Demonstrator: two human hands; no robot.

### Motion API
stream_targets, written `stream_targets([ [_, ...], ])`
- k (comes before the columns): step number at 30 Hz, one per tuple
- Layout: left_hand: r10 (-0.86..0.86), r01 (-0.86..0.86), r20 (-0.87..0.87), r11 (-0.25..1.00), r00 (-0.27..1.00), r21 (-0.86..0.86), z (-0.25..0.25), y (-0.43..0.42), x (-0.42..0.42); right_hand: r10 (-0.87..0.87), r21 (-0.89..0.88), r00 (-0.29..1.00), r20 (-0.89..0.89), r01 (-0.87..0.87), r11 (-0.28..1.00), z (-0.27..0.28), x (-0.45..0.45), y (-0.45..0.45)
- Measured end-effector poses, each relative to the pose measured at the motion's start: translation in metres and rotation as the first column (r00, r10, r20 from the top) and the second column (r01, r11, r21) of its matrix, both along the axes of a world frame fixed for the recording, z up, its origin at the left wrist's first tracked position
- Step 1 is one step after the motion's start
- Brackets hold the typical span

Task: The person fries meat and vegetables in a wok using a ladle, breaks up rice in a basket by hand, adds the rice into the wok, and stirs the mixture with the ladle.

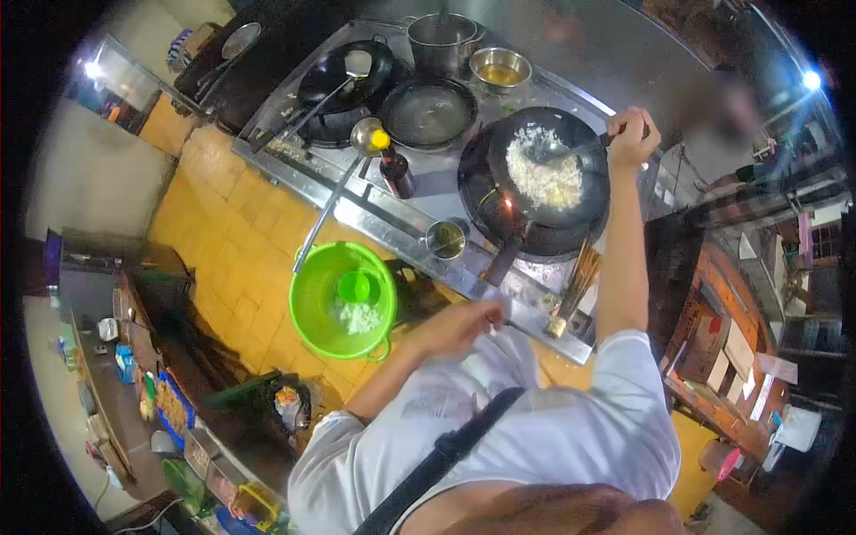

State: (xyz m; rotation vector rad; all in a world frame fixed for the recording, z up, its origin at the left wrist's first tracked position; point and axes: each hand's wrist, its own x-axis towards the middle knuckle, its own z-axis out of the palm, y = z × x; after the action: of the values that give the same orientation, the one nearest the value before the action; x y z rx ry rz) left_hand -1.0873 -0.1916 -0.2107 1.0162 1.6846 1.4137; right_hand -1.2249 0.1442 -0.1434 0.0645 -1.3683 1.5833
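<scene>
My right hand [633, 135] is closed round the handle of a wok spatula [584, 148]. The spatula's blade is in the white rice [546, 174], which lies in a black wok [499, 159] over a burner with a small flame. My left hand [474, 323] is in front of my shirt by the stove's front edge, below the wok's handle [504, 260]. Its fingers are curled, and whatever may be inside them is hidden. A small metal cup [445, 239] of dark contents stands on the counter near the wok.
A green bucket [299, 312] holds a green scoop and some rice. A long-handled ladle [334, 196], a yellow-capped bottle [397, 174], another wok [379, 58], a pot [441, 53] and a metal bowl [501, 73] are on the stove. A bamboo brush [575, 285] lies at right.
</scene>
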Motion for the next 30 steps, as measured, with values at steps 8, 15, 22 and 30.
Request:
stream_targets([
  [8,-0.405,0.470,-0.300,0.863,0.864,0.187,0.025,0.039,0.016,0.003,0.007,0.993,0.117,-0.004,1.000,0.001,-0.002,-0.013],
  [15,-0.473,0.557,-0.299,0.745,0.829,0.366,0.011,0.057,0.019,-0.113,0.286,0.992,0.051,0.094,0.954,-0.024,0.004,-0.003],
  [22,-0.401,0.496,-0.299,0.768,0.866,0.405,0.037,0.082,0.016,-0.281,0.389,0.938,0.201,0.187,0.902,-0.015,0.013,-0.016],
  [30,-0.430,0.390,0.043,0.852,0.902,0.349,0.010,0.058,-0.001,-0.278,0.342,0.939,0.204,0.197,0.919,-0.016,0.015,-0.009],
])
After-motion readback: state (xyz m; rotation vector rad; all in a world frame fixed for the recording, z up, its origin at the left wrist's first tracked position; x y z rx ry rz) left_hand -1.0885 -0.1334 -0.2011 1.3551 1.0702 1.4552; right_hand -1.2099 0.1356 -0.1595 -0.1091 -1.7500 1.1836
